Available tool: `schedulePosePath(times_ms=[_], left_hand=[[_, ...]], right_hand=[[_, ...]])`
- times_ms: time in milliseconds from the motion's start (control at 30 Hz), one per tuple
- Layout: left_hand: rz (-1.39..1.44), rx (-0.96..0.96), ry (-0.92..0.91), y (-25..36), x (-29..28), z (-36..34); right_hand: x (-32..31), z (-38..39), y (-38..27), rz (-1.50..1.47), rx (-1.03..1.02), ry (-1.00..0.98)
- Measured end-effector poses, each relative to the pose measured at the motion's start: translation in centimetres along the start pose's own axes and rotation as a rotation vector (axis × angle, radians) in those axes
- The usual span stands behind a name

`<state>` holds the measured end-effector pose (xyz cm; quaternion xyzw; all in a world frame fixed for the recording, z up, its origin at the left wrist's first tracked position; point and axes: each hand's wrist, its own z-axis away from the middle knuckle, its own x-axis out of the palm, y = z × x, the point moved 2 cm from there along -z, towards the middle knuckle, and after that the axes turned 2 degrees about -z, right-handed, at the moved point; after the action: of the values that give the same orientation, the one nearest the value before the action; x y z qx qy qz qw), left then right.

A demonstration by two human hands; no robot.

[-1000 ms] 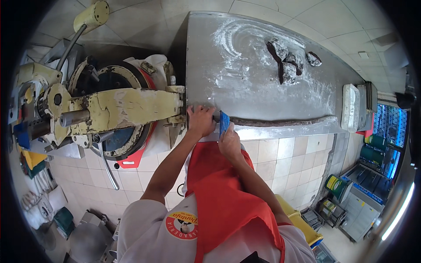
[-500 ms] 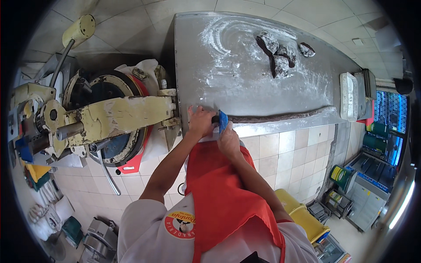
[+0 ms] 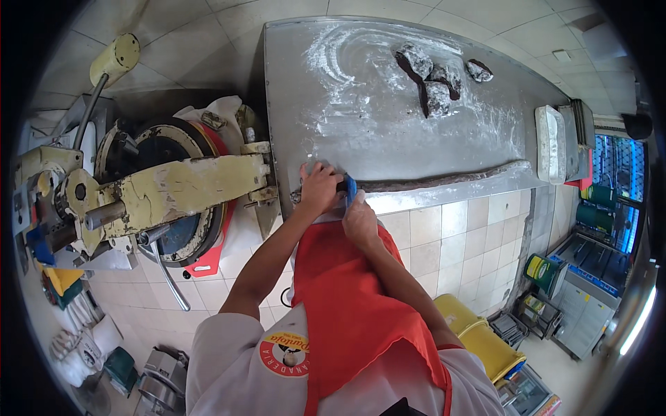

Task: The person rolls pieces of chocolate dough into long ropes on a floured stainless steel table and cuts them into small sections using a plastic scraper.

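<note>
A long dark dough rope (image 3: 444, 182), dusted with flour, lies along the near edge of the steel table (image 3: 291, 104). My left hand (image 3: 320, 188) is closed over its left end, the fingers bent across the dough. A little dark dough pokes out on the hand's far left side. My right hand (image 3: 361, 220) grips a blue dough scraper (image 3: 351, 187), which stands on edge across the rope just right of my left hand. Whether its blade has passed through the dough cannot be seen.
Several floured dark dough lumps (image 3: 429, 80) lie at the table's far side, with a separate smaller lump (image 3: 479, 70) to their right. A white tray (image 3: 551, 145) stands at the right end. Left of the table is a worn cream-coloured machine (image 3: 187, 184) with a long lever.
The blue scraper has turned more edge-on, its top shifting slightly left. A dark bit of dough now shows left of my left hand. The whole view has shifted slightly.
</note>
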<state>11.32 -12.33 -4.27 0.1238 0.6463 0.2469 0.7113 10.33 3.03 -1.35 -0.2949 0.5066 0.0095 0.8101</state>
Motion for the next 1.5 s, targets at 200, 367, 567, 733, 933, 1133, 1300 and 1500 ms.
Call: schedulePosePath(times_ms=[200,367,567,733,933,1133,1300,1500], left_hand=[[-0.028,-0.008,-0.298,1.3,-0.1,-0.7],[-0.052,0.002,-0.137,2.4,-0.2,-1.0],[-0.004,0.041,-0.004,2.0,1.5,-1.7],[0.079,-0.05,-0.13,3.1,-0.2,-2.6],[-0.082,0.034,-0.061,4.5,1.2,-2.6],[-0.044,0.026,-0.26,4.9,1.8,-3.0],[0.004,-0.021,-0.227,6.5,2.0,-3.4],[0.011,0.03,-0.037,5.0,4.1,-4.5]], right_hand=[[-2.7,0.5,0.6,-0.135,0.04,-0.051],[-3.0,0.8,0.9,-0.077,0.093,-0.016],[-1.9,-0.5,1.5,-0.125,0.044,-0.056],[-5.2,-0.5,2.1,-0.233,0.102,-0.016],[-2.4,-0.1,4.4,-0.116,0.099,0.004],[-4.7,0.4,4.9,-0.18,0.046,0.009],[-4.4,0.6,6.3,-0.083,0.102,-0.002],[-5.2,-1.2,6.2,-0.189,0.062,-0.013]])
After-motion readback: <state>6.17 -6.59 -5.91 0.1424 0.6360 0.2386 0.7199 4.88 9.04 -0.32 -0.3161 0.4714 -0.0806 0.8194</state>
